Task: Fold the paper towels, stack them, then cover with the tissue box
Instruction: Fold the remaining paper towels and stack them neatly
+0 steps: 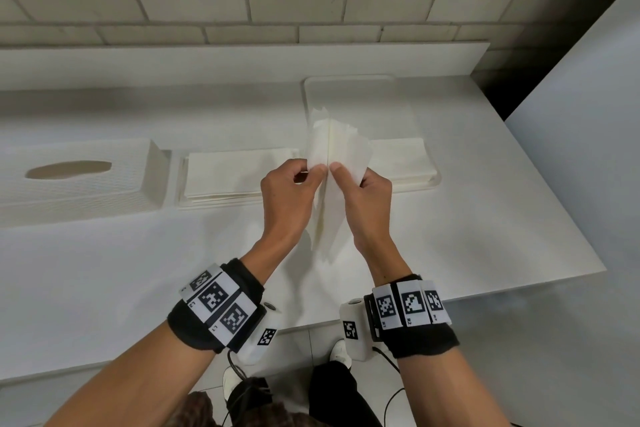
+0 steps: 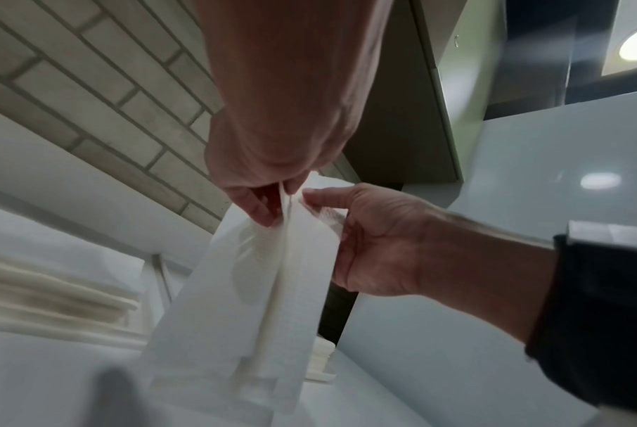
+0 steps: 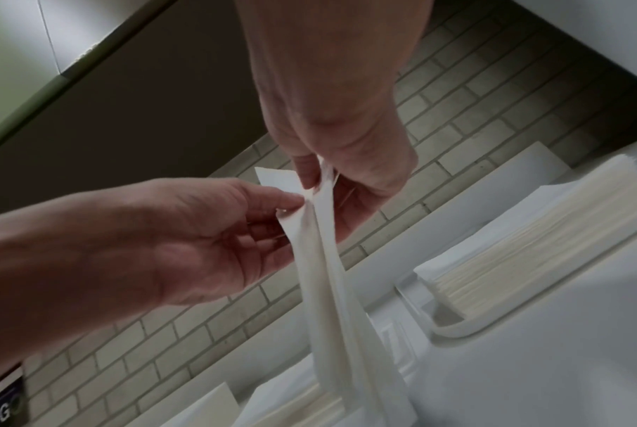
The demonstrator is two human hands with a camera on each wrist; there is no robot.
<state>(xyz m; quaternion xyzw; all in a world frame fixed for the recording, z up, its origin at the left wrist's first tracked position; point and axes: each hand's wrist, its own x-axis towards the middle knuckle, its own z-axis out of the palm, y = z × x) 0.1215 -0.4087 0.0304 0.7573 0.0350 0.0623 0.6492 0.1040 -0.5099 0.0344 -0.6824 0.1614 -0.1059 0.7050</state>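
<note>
A white tissue box (image 1: 83,180) sits at the left of the pale counter (image 1: 138,270), beside a stack of folded paper towels (image 1: 221,177). At centre, the left hand (image 1: 287,194) and right hand (image 1: 363,196) each pinch the top of one paper towel (image 1: 337,152), held upright above the counter, thumbs almost touching. Behind, at right, a tray (image 1: 433,180) holds a second stack (image 1: 398,158).

We see a white counter (image 1: 104,270) under a wall of pale bricks (image 1: 242,3). At about six o'clock, two white shoes (image 1: 341,352) stand on the tiled floor (image 1: 298,350). A round ceiling light (image 2: 636,46) glows, at maybe two o'clock.
</note>
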